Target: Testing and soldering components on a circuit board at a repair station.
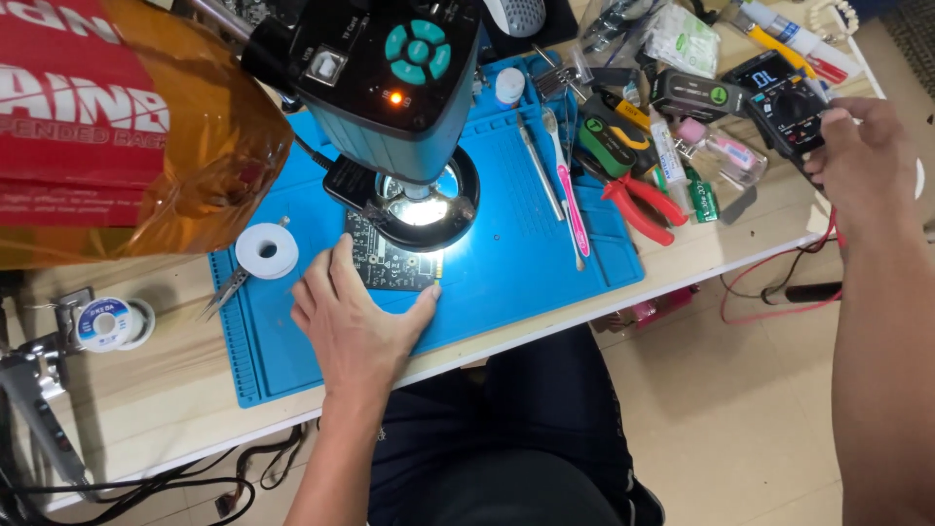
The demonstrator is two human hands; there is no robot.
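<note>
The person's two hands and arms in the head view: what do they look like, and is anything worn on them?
Both arms are bare as far as the picture shows them: no sleeves, gloves, watch or bracelet can be seen. The left hand shows its back with short nails and no ring. The right hand also shows no ring. Below, the person wears dark clothing over the lap.

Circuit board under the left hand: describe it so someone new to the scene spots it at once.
Start at the blue work mat on the pale bench, then find the dark microscope with its lit ring lamp over the mat's middle. The circuit board lies flat just below that lamp, the left hand touching its edge. It is the only dark rectangular board there; the white reel beside it is round.
</note>
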